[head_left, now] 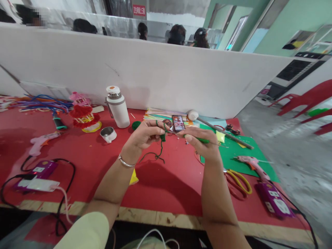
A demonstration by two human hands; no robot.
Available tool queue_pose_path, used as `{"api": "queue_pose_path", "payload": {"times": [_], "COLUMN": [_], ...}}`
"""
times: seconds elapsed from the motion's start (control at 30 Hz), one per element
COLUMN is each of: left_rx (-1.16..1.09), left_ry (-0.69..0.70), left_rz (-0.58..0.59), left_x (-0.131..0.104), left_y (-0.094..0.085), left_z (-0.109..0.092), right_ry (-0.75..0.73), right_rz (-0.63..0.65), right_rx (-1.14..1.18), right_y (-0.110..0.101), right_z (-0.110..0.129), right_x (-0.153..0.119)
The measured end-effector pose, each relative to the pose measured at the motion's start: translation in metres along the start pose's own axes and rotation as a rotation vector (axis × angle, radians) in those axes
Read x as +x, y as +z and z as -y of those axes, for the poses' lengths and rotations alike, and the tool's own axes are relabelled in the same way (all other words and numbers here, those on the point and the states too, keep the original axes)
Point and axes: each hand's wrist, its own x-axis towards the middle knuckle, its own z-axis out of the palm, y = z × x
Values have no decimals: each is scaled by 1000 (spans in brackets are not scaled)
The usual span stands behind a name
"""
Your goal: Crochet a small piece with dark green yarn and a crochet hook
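My left hand (pixel 145 135) is closed, pinching a small green crochet piece (pixel 163 137), with a strand of green yarn (pixel 161 152) looped over the fingers. A loose tail of yarn dangles below the piece to the table. My right hand (pixel 206 141) grips a crochet hook (pixel 203 140) by its green handle, fingers wrapped round it. The hook's tip meets the yarn beside my left fingertips; the exact stitch is too small to make out. Behind my left hand lies a green yarn ball (pixel 136 125), partly hidden. A phone (pixel 178 123) with a lit screen stands just beyond both hands.
Left are a white thermos (pixel 118 109), its cup (pixel 108 134), a red and pink craft model (pixel 82 116), a pink glue gun (pixel 43 143) and a power strip (pixel 41 173). Scissors (pixel 240 183), another glue gun (pixel 252 164) and a purple socket block (pixel 274 200) lie right. A white partition (pixel 155 76) borders the back.
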Motion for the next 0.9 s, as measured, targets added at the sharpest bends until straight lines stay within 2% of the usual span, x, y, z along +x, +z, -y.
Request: {"api": "queue_pose_path", "payload": {"times": [0.13,0.23,0.4,0.53,0.67,0.83,0.9], "left_rx": [-16,-19,-16,-21,-11,-41,-61], "left_ry": [74,135,204,206,181,156,159], "left_rz": [-1,9,-68,-81,-105,-106,-118], "left_x": [-1,-2,-2,-1,-3,-5,-4], "left_y": [6,15,18,14,18,24,24], "left_z": [1,2,3,3,2,2,3], "right_ry": [134,180,126,123,219,311,337], "right_rz": [-78,-95,-143,-205,-280,-252,-284], "right_rx": [186,297,150,210,331,475,492], "right_y": [12,24,36,33,34,45,46], "right_z": [-6,-13,-10,-12,-21,-21,-19], "right_x": [-1,1,7,5,2,4,5]}}
